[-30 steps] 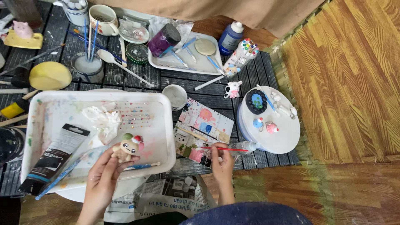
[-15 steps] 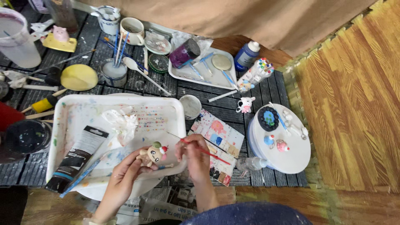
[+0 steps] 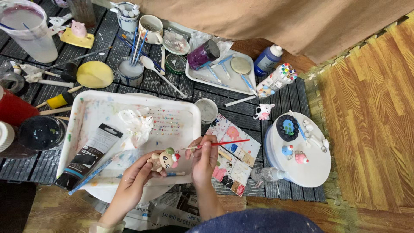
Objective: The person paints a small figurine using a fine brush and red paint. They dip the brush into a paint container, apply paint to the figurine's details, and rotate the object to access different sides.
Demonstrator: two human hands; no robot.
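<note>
The left hand (image 3: 131, 181) is gripping a small figurine (image 3: 164, 160), steadying it; the right hand (image 3: 203, 156) is pinching a red brush (image 3: 220, 143) for painting it.

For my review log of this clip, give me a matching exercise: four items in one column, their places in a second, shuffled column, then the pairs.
Things:
1. small clay figurine
2. thin red-handled brush
3. black paint tube
4. purple glitter jar

Places:
A. lying in the white paint-stained tray
B. lying on its side in the smaller tray at the back
C. held in the left hand
D. held in the right hand

Pairs: 1-C, 2-D, 3-A, 4-B
</note>
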